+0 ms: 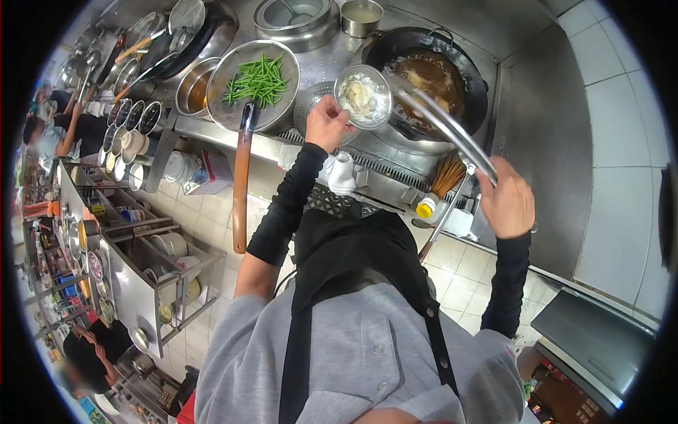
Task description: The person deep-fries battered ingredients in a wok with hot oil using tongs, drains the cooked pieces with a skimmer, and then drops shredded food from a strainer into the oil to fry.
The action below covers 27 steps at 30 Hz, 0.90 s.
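My left hand (pixel 328 124) pinches the rim of a small metal bowl (pixel 363 97) holding pale, battered-looking food. In my right hand (pixel 508 198) are long metal tongs (pixel 452 129), their tips over the near left part of a black wok (pixel 474 85). Brown bubbling oil (pixel 432 79) with pale pieces in it fills the wok. Whether the tongs' tips hold anything is too blurred to tell. Left of the bowl, green beans (pixel 260 80) lie in a wire strainer (pixel 288 62) with a long wooden handle.
A perforated metal ladle (pixel 308 106) lies under my left hand. Behind stand a metal pot (pixel 361 19) and a lidded container (pixel 296 27). A bamboo brush (pixel 448 177) and a yellow-capped bottle (pixel 426 206) are at the front edge. People (pixel 95 350) work far left.
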{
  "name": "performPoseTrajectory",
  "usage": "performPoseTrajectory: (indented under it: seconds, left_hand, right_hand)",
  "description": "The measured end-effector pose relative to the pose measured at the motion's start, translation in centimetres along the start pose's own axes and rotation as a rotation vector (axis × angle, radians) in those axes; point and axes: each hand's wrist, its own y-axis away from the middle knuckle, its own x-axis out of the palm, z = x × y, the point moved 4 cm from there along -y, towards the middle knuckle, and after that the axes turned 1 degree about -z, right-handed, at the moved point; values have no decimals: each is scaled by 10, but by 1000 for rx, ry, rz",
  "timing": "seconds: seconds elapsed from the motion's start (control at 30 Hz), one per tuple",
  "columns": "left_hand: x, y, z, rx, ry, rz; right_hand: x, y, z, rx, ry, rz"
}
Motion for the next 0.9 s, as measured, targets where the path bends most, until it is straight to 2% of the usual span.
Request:
performPoseTrajectory:
  seconds: [0.13,0.27,0.4,0.57,0.67,0.7,0.8,0.9]
  left_hand:
    - [-7,-4,-5,100,-137,-67]
    - [-3,-11,-8,56,-165,-110]
    - [-3,-28,10,-40,39,-146]
    - [13,-36,16,-111,249,-65]
    - [24,-28,-6,-132,318,-60]
    - [26,-28,-3,-141,327,-52]
    - [21,-33,6,-140,342,-62]
    - [13,-28,15,-115,285,-77]
  right_hand:
    - [-12,12,33,-173,-6,-39]
    - [12,8,40,-132,71,39]
    - [-6,16,31,-120,13,-102]
    - [-26,22,11,-71,-120,-211]
    - [-12,15,4,63,-239,-31]
    - [-8,12,2,136,-190,13]
    - [-7,14,-6,130,-106,-111]
    - [-20,18,2,64,-76,-101]
